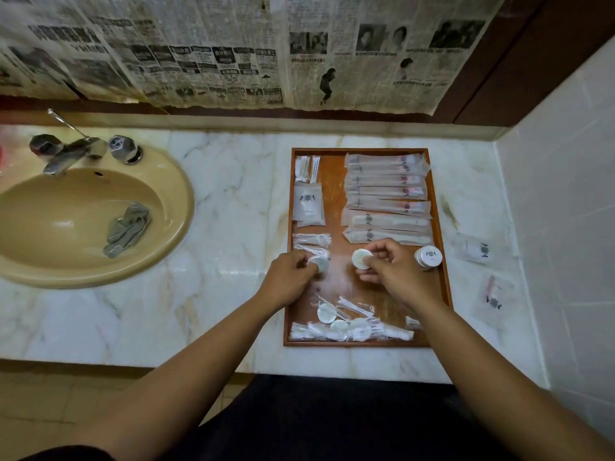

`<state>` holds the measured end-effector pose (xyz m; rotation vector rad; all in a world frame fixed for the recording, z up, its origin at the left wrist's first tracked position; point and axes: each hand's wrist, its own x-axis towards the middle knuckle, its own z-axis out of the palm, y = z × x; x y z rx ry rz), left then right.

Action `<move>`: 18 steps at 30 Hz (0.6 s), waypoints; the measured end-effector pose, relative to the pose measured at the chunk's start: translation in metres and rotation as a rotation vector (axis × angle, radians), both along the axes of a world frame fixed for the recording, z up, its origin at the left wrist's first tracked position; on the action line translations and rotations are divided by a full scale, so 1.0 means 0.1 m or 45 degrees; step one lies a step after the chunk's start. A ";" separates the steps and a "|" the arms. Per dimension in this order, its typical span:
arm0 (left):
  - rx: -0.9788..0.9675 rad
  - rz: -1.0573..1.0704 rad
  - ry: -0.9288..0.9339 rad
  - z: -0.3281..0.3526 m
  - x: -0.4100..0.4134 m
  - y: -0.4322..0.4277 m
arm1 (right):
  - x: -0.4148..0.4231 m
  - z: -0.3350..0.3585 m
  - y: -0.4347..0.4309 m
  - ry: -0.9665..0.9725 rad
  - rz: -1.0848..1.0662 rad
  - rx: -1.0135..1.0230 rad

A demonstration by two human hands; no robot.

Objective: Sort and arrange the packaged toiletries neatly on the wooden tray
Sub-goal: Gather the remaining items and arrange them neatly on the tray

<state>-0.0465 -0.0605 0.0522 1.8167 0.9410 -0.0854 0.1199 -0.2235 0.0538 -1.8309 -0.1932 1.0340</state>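
Now | left hand [290, 278] pinches wrapped disc [319, 264] | right hand [391, 266] pinches white disc [361, 258] | print illegible

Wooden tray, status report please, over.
Left hand pinches round packet; right hand pinches second round packet. Wooden tray part sorted, loose pile near edge. Two packets on counter, right of tray.

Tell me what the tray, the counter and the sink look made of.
Tray: wood, reddish-brown with a low sheen. Counter: polished marble or a look-alike, white with tan veins and glare. Sink: probably glazed ceramic, glossy beige with bright highlights.
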 end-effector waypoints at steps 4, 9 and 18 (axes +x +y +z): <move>-0.270 0.055 -0.079 0.08 0.31 -0.11 | 0.23 0.16 -0.30 0.015 -0.170 -0.032; -0.379 0.084 -0.151 0.08 0.56 -0.24 | 0.58 0.21 -0.61 -0.358 -0.058 -0.349; -0.343 0.026 -0.077 0.04 0.70 -0.30 | 0.80 0.07 -0.60 -0.578 0.169 -0.583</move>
